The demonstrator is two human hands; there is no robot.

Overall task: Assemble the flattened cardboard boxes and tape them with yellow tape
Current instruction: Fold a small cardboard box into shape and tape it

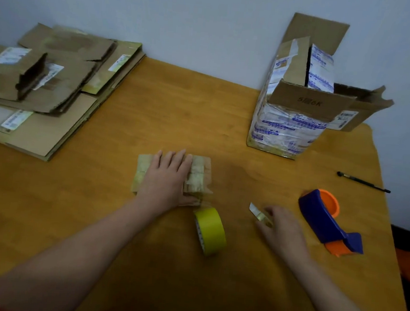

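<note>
Our flat left hand is pressing the small box; our right hand is pinching a cutter, and a loose pinch could let it slip.

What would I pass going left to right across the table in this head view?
From the left: flattened cardboard stack → small taped box under the left hand → yellow tape roll → small cutter in the right hand → blue-and-orange tape dispenser.
</note>
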